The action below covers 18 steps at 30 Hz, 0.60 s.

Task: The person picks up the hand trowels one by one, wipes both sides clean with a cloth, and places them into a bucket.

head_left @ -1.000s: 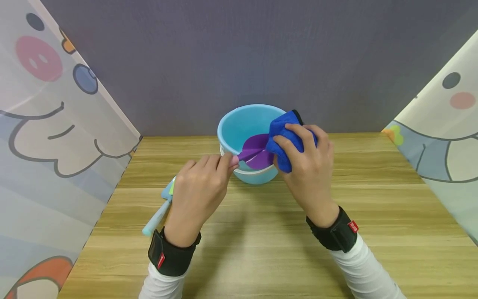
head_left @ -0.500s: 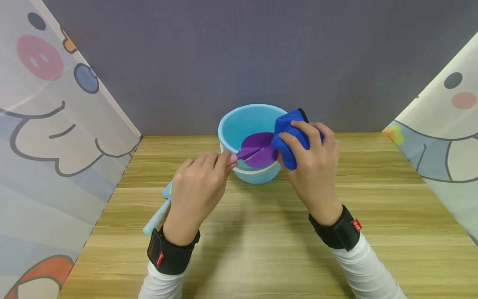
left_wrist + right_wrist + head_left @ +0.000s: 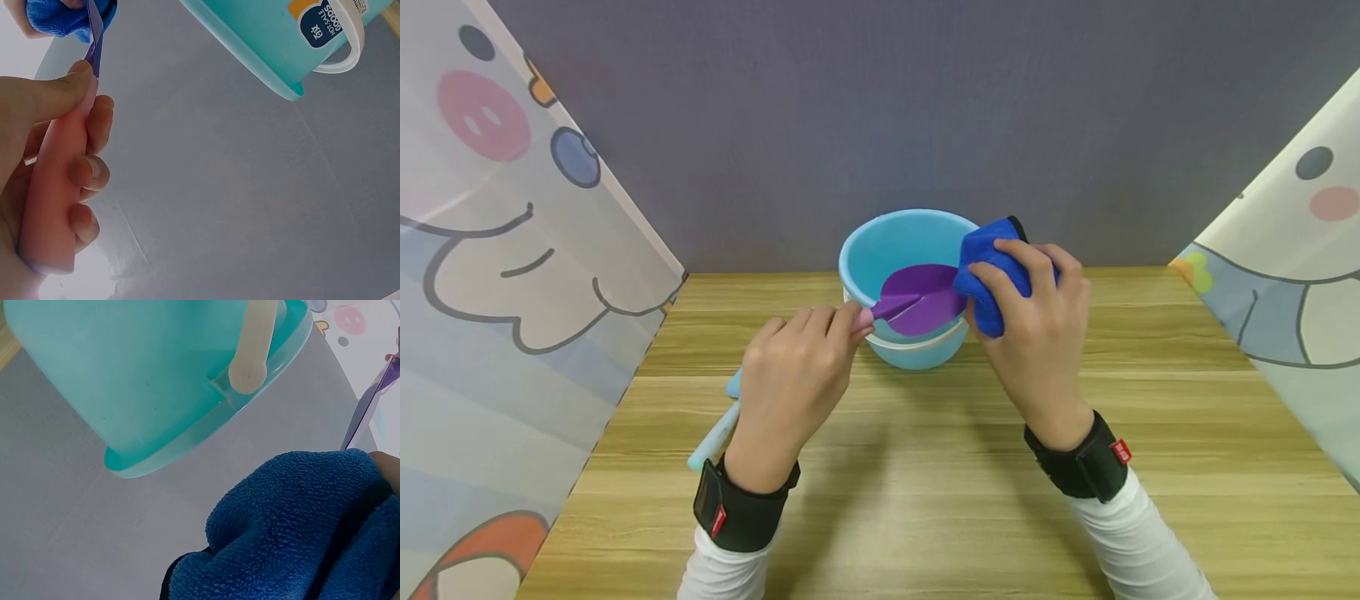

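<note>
My left hand (image 3: 793, 375) grips the pink handle of a toy shovel (image 3: 917, 308), whose flat purple blade points right, in front of a light blue bucket (image 3: 917, 225). The left wrist view shows thumb and fingers wrapped round the handle (image 3: 56, 181). A bunched blue cloth (image 3: 992, 287) with dark edging is held in my right hand (image 3: 1037, 333), pressed at the blade's right edge. In the right wrist view the cloth (image 3: 294, 525) covers the blade's end. The bucket stands upright on the table, its front partly hidden by the blade.
A light blue toy tool (image 3: 715, 433) lies on the wooden table (image 3: 940, 517) at the left, partly covered by my left hand. The bucket's white handle (image 3: 350, 37) hangs down. A grey wall (image 3: 910, 108) stands behind, with cartoon-printed panels at both sides.
My right hand has slid the cloth rightward along the blade to its right edge, baring more purple. The left hand and shovel have shifted slightly left.
</note>
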Available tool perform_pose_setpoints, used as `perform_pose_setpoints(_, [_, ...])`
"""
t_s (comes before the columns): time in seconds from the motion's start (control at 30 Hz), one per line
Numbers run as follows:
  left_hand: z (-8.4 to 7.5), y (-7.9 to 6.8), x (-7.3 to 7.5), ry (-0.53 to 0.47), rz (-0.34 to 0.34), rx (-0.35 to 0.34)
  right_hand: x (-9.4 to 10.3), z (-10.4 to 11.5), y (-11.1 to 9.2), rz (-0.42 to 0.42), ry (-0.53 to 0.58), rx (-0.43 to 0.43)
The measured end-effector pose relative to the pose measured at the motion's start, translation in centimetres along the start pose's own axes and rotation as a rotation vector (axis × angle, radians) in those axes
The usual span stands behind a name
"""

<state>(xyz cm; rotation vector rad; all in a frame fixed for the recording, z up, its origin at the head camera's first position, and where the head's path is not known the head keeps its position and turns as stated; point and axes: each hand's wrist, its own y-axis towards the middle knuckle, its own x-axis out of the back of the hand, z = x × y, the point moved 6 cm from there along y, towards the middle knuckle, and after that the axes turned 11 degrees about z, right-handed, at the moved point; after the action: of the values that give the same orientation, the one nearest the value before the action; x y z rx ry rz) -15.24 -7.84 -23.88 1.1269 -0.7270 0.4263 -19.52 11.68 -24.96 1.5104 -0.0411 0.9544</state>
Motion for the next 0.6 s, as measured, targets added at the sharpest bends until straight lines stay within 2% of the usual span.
perform_pose_setpoints(0.6, [-0.13,-0.09,0.14,-0.021,0.009,-0.001,0.43,-0.34,0.09,0.002,0.014,-0.023])
